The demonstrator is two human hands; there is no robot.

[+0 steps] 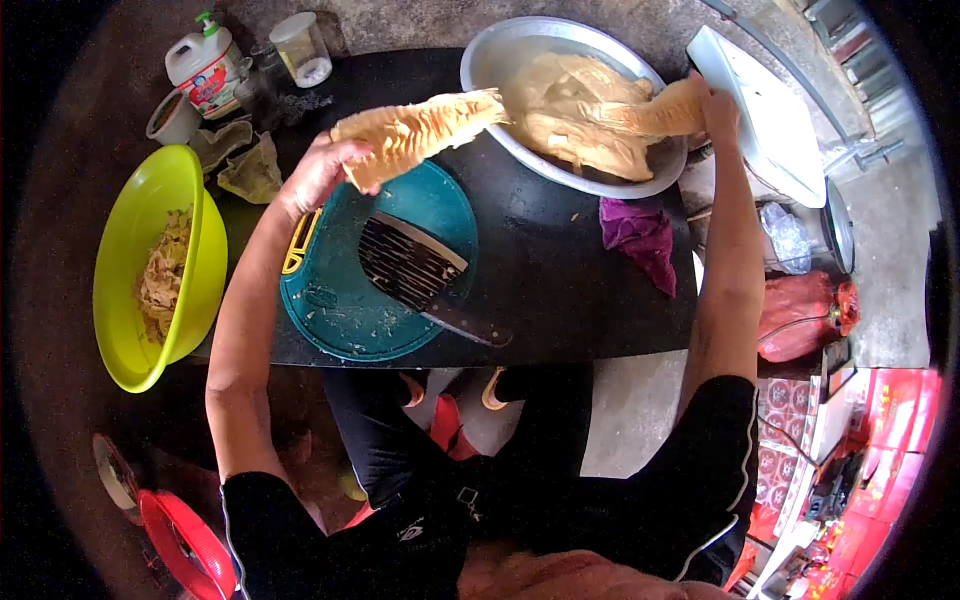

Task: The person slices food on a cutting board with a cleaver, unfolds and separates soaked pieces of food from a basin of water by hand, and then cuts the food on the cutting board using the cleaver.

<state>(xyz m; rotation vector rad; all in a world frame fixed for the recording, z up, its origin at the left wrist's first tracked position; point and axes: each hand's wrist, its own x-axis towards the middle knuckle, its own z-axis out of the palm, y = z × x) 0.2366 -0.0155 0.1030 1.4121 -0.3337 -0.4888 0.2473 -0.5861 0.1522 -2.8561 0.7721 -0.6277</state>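
Note:
My left hand [322, 178] is closed around the wide end of a pale yellow, ridged bamboo shoot piece [425, 128], holding it above the round green cutting board [345, 330]. Its narrow end points toward the metal basin [487, 150]. At the basin's right rim, my right hand [716, 108] grips a second bamboo shoot piece [660, 112]. More bamboo shoot pieces [565, 105] lie in water in the basin. A cleaver [410, 262] rests flat on the board, its blade streaked and its handle toward the table's front edge.
A yellow-green basin [212, 250] with shredded pieces stands at left. Behind it are a white pump jug [205, 70] and a clear container [300, 50]. A purple cloth [640, 240] lies on the black table [545, 270]; a white foam box [765, 120] stands beyond the metal basin.

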